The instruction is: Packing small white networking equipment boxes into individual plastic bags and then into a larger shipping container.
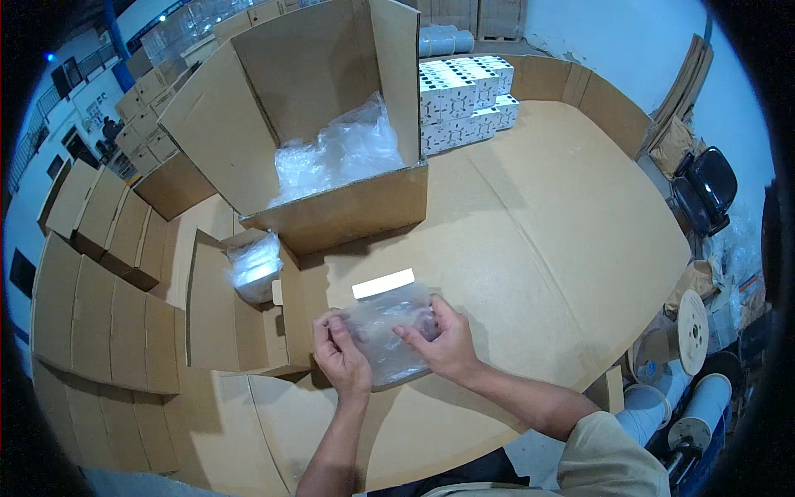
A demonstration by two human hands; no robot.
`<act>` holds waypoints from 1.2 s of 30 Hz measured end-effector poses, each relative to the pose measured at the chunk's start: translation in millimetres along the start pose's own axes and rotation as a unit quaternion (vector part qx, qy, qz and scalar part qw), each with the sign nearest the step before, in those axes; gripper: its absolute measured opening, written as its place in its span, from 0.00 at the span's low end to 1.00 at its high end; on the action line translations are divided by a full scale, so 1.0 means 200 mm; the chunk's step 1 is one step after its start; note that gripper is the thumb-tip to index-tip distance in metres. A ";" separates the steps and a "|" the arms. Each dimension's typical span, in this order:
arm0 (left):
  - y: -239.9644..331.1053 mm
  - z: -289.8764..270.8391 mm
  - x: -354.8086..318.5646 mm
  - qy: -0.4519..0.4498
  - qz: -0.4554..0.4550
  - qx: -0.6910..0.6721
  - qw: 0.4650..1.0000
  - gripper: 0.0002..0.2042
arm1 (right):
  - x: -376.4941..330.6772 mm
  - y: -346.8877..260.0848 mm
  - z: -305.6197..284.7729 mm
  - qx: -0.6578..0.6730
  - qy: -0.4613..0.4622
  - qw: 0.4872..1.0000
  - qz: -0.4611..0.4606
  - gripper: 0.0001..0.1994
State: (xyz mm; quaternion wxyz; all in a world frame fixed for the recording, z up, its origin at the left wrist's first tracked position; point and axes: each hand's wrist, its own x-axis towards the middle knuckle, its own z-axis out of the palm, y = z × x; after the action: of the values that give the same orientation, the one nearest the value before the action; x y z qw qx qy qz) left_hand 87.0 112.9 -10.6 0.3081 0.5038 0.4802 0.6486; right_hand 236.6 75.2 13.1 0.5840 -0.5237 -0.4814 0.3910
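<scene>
Between my hands is a clear plastic bag (383, 341), held flat just above the cardboard-covered table (530, 273). My left hand (344, 360) pinches its left edge, with the thumb on top. On the opposite edge, my right hand (447, 335) grips it between thumb and fingers. A slim white box (383, 284) lies right behind the bag. To the left of my left hand stands a small open cardboard box (296, 306) with plastic-wrapped items (256, 267) inside. Farther back, a large open carton (356, 211) holds a heap of clear plastic bags (339, 153).
White patterned boxes (464, 99) are stacked at the back, beside the large carton. Rows of brown cartons (103, 323) line the left side. A cardboard rim (613, 116) borders the table's far right. Rolls of film (700, 410) and a black chair (704, 190) stand to the right.
</scene>
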 end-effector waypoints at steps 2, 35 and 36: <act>0.07 -0.01 -0.03 -0.061 -0.084 -0.054 0.993 0.13 | 0.00 0.07 -0.03 -0.078 0.006 0.996 -0.046 0.09; 0.09 -0.01 -0.11 -0.210 -0.071 0.014 0.975 0.29 | 0.16 -0.08 -0.23 -0.211 -0.032 0.925 -0.316 0.19; 0.09 -0.01 -0.11 -0.214 -0.053 0.025 0.975 0.29 | 0.16 -0.08 -0.23 -0.223 -0.031 0.917 -0.329 0.19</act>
State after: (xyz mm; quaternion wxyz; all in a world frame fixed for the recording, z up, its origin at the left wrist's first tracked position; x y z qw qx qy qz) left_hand 93.5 86.1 -0.9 0.4249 0.6121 0.4454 0.4964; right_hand 287.3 92.9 34.1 0.5324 -0.4400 -0.7191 0.0760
